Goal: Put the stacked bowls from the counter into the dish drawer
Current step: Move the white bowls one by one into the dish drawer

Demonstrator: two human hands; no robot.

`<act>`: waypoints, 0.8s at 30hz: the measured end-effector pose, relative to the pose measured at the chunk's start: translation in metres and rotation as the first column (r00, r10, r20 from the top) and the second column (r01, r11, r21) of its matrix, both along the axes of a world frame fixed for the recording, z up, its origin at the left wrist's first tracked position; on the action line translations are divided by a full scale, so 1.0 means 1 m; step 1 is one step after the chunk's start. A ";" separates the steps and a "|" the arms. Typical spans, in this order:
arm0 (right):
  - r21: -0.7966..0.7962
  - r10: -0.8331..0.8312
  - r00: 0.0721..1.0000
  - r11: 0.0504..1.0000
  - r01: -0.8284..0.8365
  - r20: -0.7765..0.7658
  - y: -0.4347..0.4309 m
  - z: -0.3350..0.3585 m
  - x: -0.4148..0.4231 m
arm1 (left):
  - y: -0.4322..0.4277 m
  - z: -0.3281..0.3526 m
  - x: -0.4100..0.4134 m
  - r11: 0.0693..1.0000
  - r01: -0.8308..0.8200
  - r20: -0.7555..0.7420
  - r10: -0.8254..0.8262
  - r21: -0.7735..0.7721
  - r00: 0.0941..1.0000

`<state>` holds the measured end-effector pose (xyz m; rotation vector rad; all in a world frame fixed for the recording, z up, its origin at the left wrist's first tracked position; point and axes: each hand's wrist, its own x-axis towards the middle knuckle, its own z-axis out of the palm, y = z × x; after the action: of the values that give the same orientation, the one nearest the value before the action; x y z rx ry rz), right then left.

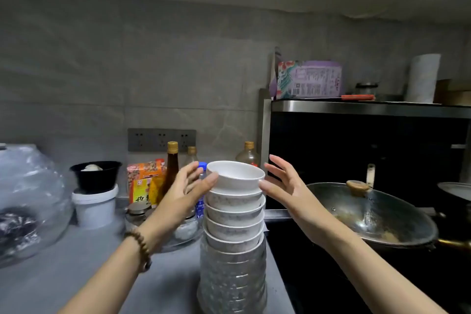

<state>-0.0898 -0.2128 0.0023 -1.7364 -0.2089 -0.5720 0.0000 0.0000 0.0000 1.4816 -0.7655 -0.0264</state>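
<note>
A tall stack of bowls stands on the grey counter, near its right edge. The upper bowls are white and the lower ones look like clear patterned glass. The top white bowl sits tilted. My left hand is at the stack's left side, fingers spread, thumb touching the top bowl's rim. My right hand is at the right side, fingers apart, thumb tip at the top bowl's rim. Neither hand is closed around a bowl. No drawer is in view.
A wok with a lid sits on the dark stove to the right. Behind the stack stand sauce bottles, spice packets and glass jars. A white tub with a black bowl and a plastic bag are at the left.
</note>
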 end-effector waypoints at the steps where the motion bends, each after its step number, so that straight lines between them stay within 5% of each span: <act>1: 0.018 0.013 1.000 1.000 -0.013 0.001 0.004 0.002 0.000 | 0.000 0.002 -0.003 1.000 -0.009 -0.009 0.009 0.005 1.000; 24: -0.098 -0.002 0.999 0.995 -0.002 -0.044 0.017 0.006 0.018 | -0.021 -0.001 -0.005 0.999 0.007 -0.053 -0.005 0.047 0.999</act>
<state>-0.0718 -0.1957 0.0081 -1.8426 -0.2085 -0.5302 -0.0051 -0.0210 -0.0012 1.5179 -0.7311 -0.0886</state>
